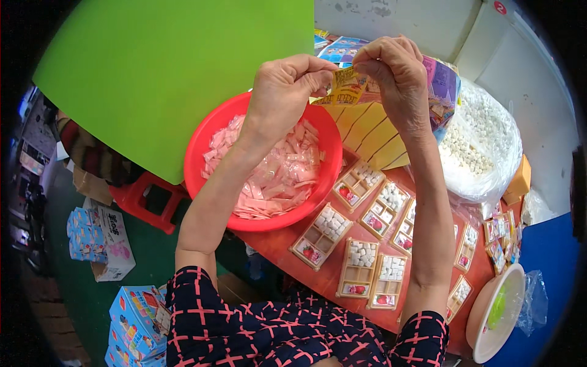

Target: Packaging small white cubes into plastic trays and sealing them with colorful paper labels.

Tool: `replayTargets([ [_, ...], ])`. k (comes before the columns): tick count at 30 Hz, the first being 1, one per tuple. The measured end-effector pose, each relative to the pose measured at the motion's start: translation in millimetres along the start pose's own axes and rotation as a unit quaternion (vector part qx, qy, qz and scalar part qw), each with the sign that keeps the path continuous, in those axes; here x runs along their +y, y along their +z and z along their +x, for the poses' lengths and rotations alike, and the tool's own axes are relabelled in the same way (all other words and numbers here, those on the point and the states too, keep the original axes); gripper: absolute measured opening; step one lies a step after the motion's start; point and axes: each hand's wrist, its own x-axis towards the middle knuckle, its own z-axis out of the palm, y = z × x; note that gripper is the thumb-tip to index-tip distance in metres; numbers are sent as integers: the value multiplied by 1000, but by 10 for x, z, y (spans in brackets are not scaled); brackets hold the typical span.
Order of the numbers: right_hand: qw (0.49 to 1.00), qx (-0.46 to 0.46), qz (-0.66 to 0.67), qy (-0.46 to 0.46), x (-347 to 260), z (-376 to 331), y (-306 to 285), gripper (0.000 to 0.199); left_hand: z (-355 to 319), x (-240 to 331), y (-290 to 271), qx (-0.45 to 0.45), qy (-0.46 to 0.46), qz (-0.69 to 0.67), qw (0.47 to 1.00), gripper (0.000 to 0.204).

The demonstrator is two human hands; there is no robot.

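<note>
Both of my hands are raised over the far side of the table. Between thumb and fingers, my left hand point(282, 92) pinches the left side of a small yellow printed sheet point(348, 88). My right hand point(398, 76) pinches the same sheet at its upper right. The sheet hangs between them; whether it is a sticker sheet or a wrapper I cannot tell. Behind and below it lie larger colourful printed sheets point(443, 85) and a yellow sheet with dark lines point(373, 131). Nearest my left forearm is a red basin point(191, 160) full of pink packets point(260, 199).
Several small compartment trays point(321, 236) with white pieces and strawberry pictures stand on the red table point(269, 244). A clear bag of white pieces point(474, 144) sits at far right, a pale basin point(474, 324) at near right. A green panel point(177, 67) rises at left.
</note>
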Motion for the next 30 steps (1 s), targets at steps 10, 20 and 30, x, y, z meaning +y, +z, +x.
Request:
replayTargets([
  [10, 957, 8, -268, -114, -225, -151, 80, 35, 98, -43, 41, 10, -66, -111, 992, 12],
  [20, 997, 45, -27, -63, -59, -198, 28, 12, 70, 50, 16, -38, -80, -104, 991, 13],
  [30, 995, 21, 56, 75, -41, -190, 69, 28, 17, 79, 12, -26, -47, 57, 997, 13],
])
